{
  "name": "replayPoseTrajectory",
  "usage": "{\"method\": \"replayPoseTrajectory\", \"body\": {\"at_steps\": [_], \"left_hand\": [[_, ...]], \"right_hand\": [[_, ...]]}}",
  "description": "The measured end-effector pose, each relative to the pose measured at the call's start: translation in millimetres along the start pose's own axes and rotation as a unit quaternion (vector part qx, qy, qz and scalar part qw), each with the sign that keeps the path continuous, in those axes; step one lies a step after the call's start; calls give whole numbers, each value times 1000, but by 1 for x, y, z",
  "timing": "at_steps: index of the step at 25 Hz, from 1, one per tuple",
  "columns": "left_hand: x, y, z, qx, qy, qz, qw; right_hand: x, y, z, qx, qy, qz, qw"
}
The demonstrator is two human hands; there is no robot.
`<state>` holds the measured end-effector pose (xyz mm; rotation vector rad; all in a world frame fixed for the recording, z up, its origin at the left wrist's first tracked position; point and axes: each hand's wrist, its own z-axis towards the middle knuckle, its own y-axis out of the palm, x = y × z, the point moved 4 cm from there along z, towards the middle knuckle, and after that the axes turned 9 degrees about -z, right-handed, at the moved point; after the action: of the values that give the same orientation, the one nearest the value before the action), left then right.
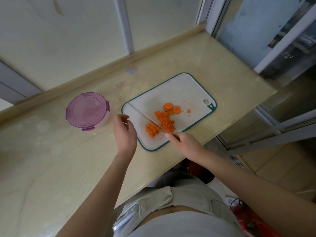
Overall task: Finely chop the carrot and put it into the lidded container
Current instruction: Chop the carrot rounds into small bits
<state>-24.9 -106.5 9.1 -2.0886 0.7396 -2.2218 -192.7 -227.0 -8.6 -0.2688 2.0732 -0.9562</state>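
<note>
On the pale beige stone tabletop, a white rectangular plastic cutting board with a green rim lies at an angle near the right end, its hanging hole at the far right corner. The carrot is all on this board, in three lots. A heap of finely chopped carrot sits near the middle. Two round orange carrot slices lie just beyond it and overlap each other, with a few loose crumbs to their right. A small bunch of short carrot sticks lies towards the near left side.

The right hand grips the handle of a long steel kitchen knife at the near edge of the board. Its fingers are curled round the handle, with one finger laid forward towards the blade. The blade runs diagonally towards the far left corner, between the chopped carrot and the carrot sticks.

The left hand is at the left edge of the board and holds nothing, its fingers loosely bent. Whether it touches the board cannot be told.

Left of the board, apart from it, stands a round clear container with its translucent purple clip-on lid closed.
</note>
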Motion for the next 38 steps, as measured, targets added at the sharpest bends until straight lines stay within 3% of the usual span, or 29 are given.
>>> {"method": "replayPoseTrajectory", "body": {"at_steps": [2, 4, 7, 10, 12, 14, 19, 24, 27, 31, 38], "left_hand": [[23, -12, 4, 28, 91, -27, 995], [35, -13, 11, 8, 150, -4, 989], [30, 7, 22, -163, 144, 69, 973], [11, 34, 17, -371, 103, 167, 908], [3, 45, 13, -446, 72, 217, 865], [-2, 50, 14, -476, 49, 241, 844], [-9, 55, 25, -455, 32, 260, 851], [-6, 54, 29, -391, -2, 181, 902], [-1, 61, 17, -440, -28, 171, 881], [-2, 64, 13, -464, 18, 237, 853], [-11, 45, 37, -356, -4, 183, 916]], "right_hand": [[0, -5, -4, 6, -50, -111, 993], [0, -6, -6, 26, -91, -214, 972], [-5, -2, -6, 55, -151, -281, 946], [-8, 5, -5, 87, -223, -293, 925], [-8, 9, -3, 120, -256, -308, 908], [-9, 11, -3, 152, -279, -312, 895], [-11, 10, -3, 188, -295, -303, 886], [-7, 11, -2, 173, -295, -301, 890], [-8, 10, 0, 175, -291, -302, 891], [-12, 8, 0, 185, -288, -312, 886], [-11, 1, -3, 167, -263, -292, 904]]}}
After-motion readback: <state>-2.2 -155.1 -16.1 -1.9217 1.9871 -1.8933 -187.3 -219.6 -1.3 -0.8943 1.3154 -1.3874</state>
